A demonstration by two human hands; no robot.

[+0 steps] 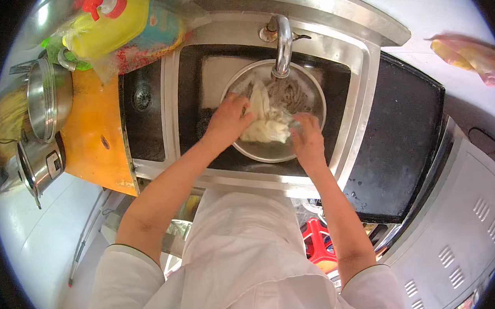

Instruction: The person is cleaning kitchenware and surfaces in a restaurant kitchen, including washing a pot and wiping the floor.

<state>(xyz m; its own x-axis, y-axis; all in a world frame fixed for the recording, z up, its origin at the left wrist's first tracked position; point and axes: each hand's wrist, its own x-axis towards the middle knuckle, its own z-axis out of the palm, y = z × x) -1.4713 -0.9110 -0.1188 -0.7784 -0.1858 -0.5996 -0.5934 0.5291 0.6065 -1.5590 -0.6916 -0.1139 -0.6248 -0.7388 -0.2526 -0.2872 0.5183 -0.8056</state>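
A round metal basin (pixel 247 151) sits in the dark sink, below a curved chrome faucet (pixel 284 46). Wet, pale, cream-coloured material, perhaps a cloth (pixel 266 131), lies bunched in the basin with water around it. My left hand (pixel 232 116) is at its left side, fingers bent and touching or very near its edge. At its right side is my right hand (pixel 308 137), blurred, with fingers apart and curved towards it. Whether either hand grips the material is not clear.
Left of the sink are an orange board (pixel 93 132), a metal pot (pixel 49 100) and a yellow bottle (pixel 110 27) with a red cap. A black tray or panel (pixel 397 138) lies to the right. A red plastic stool (pixel 320 244) stands below the counter.
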